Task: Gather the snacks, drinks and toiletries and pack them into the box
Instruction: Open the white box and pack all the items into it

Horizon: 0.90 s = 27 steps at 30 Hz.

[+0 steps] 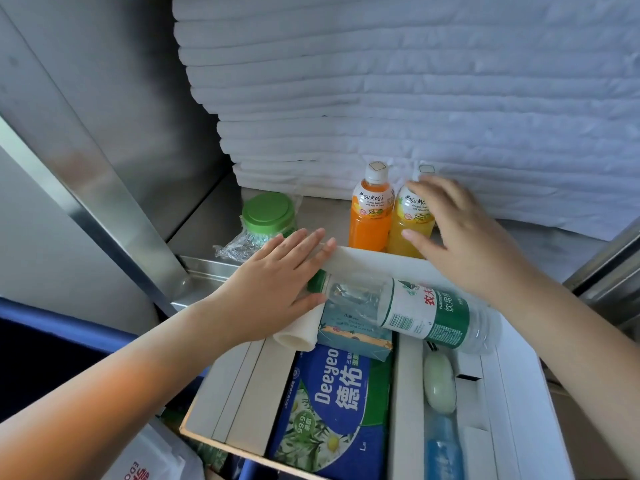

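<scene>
1. While its fingers lie straight, left hand (280, 268) rests flat on the box's (374, 256) far-left corner.
2. One water bottle (426, 311) lies across the box.
3. Two juice bottles (369, 220) stand behind its far edge; right hand (464, 233), fingers spread wide, flanks the yellow bottle (412, 225).

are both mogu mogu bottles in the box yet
No, the orange bottle and the yellow bottle both stand upright on the metal shelf behind the box, outside it.

We see a water bottle (415, 308) lying sideways across the white box (374, 259); an orange Mogu Mogu bottle (370, 220) and a yellow Mogu Mogu bottle (412, 227) stand upright just behind.
</scene>
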Motion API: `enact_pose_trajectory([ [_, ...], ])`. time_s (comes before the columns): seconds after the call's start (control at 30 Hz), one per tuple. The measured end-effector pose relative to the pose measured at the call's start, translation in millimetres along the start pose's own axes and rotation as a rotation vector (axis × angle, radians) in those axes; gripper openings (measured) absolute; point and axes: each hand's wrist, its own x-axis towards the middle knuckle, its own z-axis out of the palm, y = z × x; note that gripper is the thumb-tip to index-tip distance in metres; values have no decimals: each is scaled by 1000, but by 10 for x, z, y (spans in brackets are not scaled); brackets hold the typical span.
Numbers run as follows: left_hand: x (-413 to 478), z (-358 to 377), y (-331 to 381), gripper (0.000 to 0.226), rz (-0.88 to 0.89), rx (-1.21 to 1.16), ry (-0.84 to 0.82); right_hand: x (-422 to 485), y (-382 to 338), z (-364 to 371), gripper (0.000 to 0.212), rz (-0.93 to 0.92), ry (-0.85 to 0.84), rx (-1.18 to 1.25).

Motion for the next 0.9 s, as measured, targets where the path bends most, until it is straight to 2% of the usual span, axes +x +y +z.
enact_pose_trajectory([
  [0.1,-10,25,-1,73,2,16,9,150,-2,-2,60,18,76,-150],
  [0.33,-14,58,-13,73,2,3,29,220,35,104,68,90,-81,-185],
  [0.57,-13,63,-16,73,3,-1,47,218,48,93,73,121,-60,-303],
  [0.77,-30,66,-11,74,0,-13,55,185,55,67,57,153,-45,-388],
  [0.9,-31,55,-10,73,2,-30,51,130,99,21,50,184,1,-348],
])
